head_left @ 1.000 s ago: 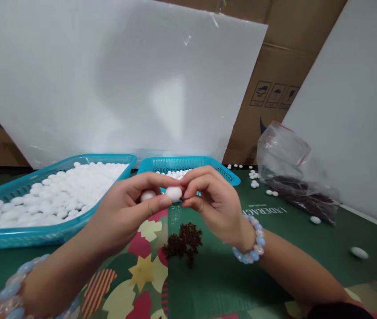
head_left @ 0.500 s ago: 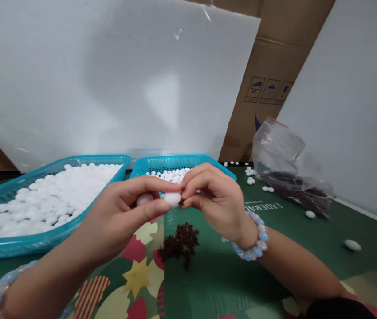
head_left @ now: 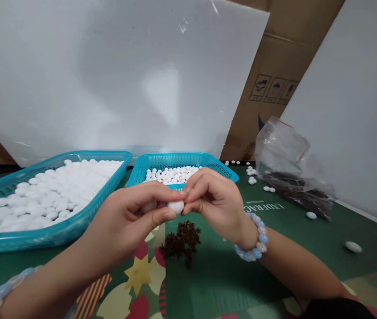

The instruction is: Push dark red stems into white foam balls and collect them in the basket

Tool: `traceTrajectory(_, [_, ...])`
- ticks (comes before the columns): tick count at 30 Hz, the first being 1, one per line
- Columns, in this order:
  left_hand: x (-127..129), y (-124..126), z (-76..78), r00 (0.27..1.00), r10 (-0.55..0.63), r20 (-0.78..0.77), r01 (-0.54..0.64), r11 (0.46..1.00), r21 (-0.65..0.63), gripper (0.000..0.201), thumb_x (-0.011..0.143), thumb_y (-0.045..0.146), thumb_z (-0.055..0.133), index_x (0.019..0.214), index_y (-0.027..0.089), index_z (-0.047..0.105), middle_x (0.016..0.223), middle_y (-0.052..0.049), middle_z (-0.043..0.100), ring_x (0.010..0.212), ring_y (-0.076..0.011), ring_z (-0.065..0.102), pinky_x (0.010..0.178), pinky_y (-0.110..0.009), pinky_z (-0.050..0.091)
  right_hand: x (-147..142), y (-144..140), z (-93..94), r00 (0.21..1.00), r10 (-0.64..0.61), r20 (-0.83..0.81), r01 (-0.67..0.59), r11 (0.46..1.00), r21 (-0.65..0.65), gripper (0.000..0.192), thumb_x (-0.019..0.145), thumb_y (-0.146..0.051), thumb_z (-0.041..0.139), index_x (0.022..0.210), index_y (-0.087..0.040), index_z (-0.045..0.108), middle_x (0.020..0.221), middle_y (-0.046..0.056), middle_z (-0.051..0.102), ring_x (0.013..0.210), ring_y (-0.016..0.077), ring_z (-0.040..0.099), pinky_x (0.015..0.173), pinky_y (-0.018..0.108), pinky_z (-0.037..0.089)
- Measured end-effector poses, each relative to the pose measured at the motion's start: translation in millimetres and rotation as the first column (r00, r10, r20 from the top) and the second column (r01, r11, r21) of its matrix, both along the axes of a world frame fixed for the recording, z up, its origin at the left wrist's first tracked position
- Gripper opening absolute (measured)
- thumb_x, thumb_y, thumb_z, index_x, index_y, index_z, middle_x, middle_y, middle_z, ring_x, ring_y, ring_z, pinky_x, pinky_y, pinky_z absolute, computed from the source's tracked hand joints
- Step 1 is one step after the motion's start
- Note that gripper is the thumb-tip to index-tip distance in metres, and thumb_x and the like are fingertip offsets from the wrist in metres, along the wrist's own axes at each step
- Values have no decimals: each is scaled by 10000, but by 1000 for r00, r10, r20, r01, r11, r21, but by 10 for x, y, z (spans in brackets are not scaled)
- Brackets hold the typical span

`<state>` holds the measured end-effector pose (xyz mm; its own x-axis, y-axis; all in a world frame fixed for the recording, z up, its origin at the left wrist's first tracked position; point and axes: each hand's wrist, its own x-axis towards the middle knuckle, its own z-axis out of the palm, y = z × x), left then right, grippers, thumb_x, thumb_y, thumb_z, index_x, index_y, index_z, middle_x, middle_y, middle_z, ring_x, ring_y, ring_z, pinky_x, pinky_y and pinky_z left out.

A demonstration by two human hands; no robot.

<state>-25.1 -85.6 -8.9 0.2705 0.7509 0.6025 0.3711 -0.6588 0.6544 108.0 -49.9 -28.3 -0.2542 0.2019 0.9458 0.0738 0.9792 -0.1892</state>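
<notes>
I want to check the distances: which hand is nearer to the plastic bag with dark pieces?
Right. The right hand is left of the plastic bag, with green table between them. The left hand is farther left, beyond the right hand.

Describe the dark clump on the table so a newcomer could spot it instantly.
Start at the two turquoise baskets of white pellets at the back of the green table. In front of them, directly below the joined left hand and right hand, lies the brown clump: twiggy, loose, the only dark thing outside the plastic bag.
</notes>
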Motion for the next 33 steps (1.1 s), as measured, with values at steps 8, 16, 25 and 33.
traceTrajectory(8, [12, 1, 3, 1000, 5, -8, -5, 1000, 31, 145, 574, 170, 514, 609, 300, 569, 505, 66, 527, 349, -48, 375, 335, -139, 319, -14, -11, 0, 999, 39, -26, -39, 999, -33, 225, 685, -232, 497, 501, -159, 391, 536, -21, 433, 508, 50, 439, 447, 152, 389])
traceTrajectory(16, [-32, -32, 43, 995, 42, -94, -31, 993, 117, 75, 579, 214, 517, 509, 227, 540, 430, 45, 469, 368, -58, 391, 330, -145, 312, -5, -49, 85, 998, 61, 23, -60, 996, -64, 206, 655, -154, 525, 505, -163, 385, 523, -36, 431, 503, 45, 436, 422, 128, 380])
traceTrajectory(25, [-66, -73, 62, 997, 76, 28, -78, 994, 76, 121, 499, 195, 594, 553, 294, 550, 564, 89, 578, 438, -51, 479, 358, -109, 369, -32, -104, 56, 995, 7, -102, -15, 997, -77, 147, 653, -169, 530, 536, -156, 442, 530, -27, 475, 530, 58, 457, 480, 160, 403])
traceTrajectory(33, [-98, -36, 34, 994, 80, 67, -88, 989, 123, 138, 513, 161, 579, 570, 279, 537, 582, 93, 563, 503, -36, 509, 412, -69, 404, -69, -112, -15, 999, -8, -50, 5, 998, -60, 37, 658, -105, 515, 670, -132, 536, 666, 27, 550, 669, 66, 512, 600, 146, 444])
